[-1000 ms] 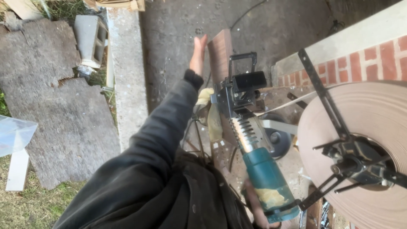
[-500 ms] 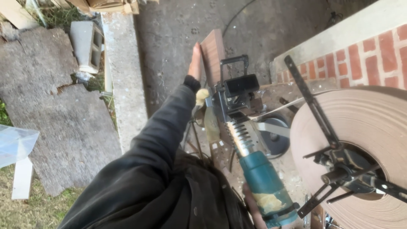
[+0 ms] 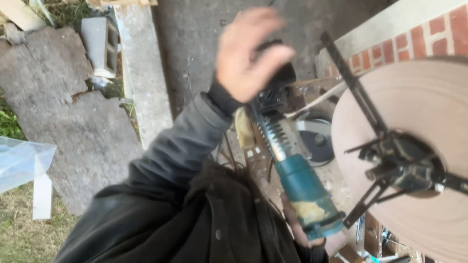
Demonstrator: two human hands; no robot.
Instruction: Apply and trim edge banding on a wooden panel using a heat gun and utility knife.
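I judge the work as only being set up. My right hand (image 3: 312, 234), mostly hidden at the bottom of the view, is wrapped around the rear grip of the teal-bodied power tool with a ribbed grey metal housing (image 3: 292, 165) and holds it up in the air over the cluttered workbench (image 3: 336, 180). Nothing shows the tool cutting or pressing on anything, so I reckon the real job remains to be done.

My left hand (image 3: 248, 51) is raised in front of the tool's black front end, fingers spread apart and holding nothing; it is motion-blurred, and I cannot tell whether it touches the black head behind it.

The tool's teal plastic shell is scuffed and smeared with a yellowish crust near the grip. Its middle section is bare slotted metal, the front a boxy black part. To the right stands a large roll of pale tan strip wound into a thick disc (image 3: 414, 122), smooth on its face, carried on a black metal spindle with thin crossed arms (image 3: 399, 168).

Beyond it is a red brick wall with a pale capping (image 3: 419, 29). To the left, rough grey concrete slabs (image 3: 63, 112), 1 hollow grey block (image 3: 100, 46) and patchy grass.
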